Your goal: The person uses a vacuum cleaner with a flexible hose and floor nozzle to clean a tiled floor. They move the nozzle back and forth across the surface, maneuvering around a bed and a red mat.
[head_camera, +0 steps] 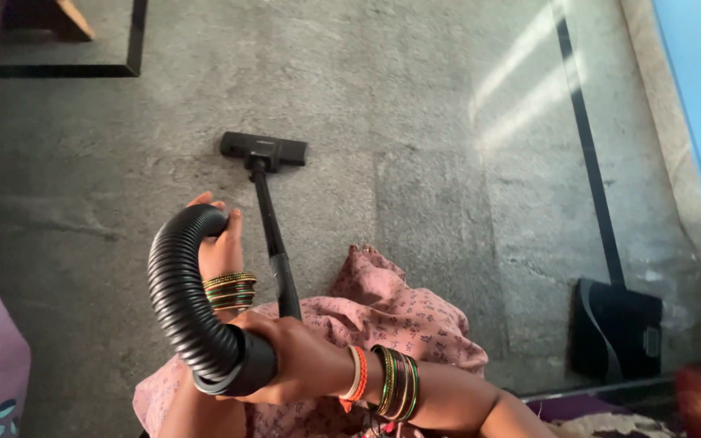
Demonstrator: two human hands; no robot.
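The floor nozzle rests on the floor, ahead of both hands. The hose curves from the left hand back to the right hand; the wand runs between them.
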